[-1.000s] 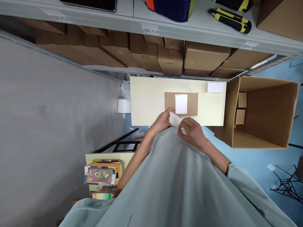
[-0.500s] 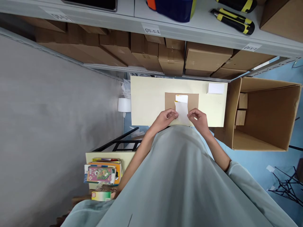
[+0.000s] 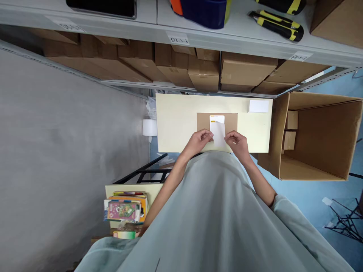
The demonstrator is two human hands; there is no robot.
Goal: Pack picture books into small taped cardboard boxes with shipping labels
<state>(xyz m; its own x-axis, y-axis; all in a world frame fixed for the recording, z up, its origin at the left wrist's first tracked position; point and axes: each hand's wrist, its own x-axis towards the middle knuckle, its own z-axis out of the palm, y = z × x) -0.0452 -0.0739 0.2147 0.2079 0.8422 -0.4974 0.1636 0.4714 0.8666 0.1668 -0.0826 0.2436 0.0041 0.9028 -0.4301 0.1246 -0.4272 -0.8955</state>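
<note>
Holding the white sheet [image 3: 218, 135] by both side edges serves us well here, since it lets us steer either corner by itself. The fingers of our left hand [image 3: 198, 142] are pinched narrow at its left edge, and those of our right hand [image 3: 238, 145] are drawn close together at its right edge; how hard they press, we cannot tell. The sheet is in front of our body, over the near part of the brown cardboard [image 3: 203, 121] on the counter [image 3: 176, 126], and its lower end reaches past the cardboard toward the counter's near edge. Under it lies a white label [image 3: 217, 118], its far end showing beyond the sheet. To line the two up cleanly, we should judge by the side edges and by the yellow marks near their far left corners. The sheet's far edge looks slightly uneven, so we would do well to level both hands and keep a light, equal pull, enough to flatten it without creasing. Whether it touches the label, we cannot see. Keeping our fingertips at the very margins leaves the face visible and spares it smudges.
</note>
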